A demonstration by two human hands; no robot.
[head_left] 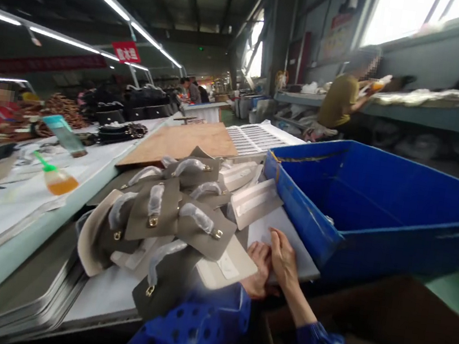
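My left hand [257,270] and my right hand [283,256] are close together at the near right edge of the worktable, over a pale flat surface [262,228]. The left fingers are curled, and the right fingers are bent and pressed together. Whatever may be between them is hidden. Left of my hands is a heap of dark grey-brown leather bag flaps [143,205], with film-wrapped handles [197,217] and gold-coloured buckles [217,233]. A flap with its pale underside up [227,263] lies beside my left wrist. Another light piece [255,201] leans beyond my hands.
A large blue bin [343,239] stands right of the worktable. Behind the heap is a brown board [183,140]. A bottle with a green nozzle [57,179] and a teal-topped bottle [66,135] are on the left bench. A person in an olive shirt [337,99] sits at back right.
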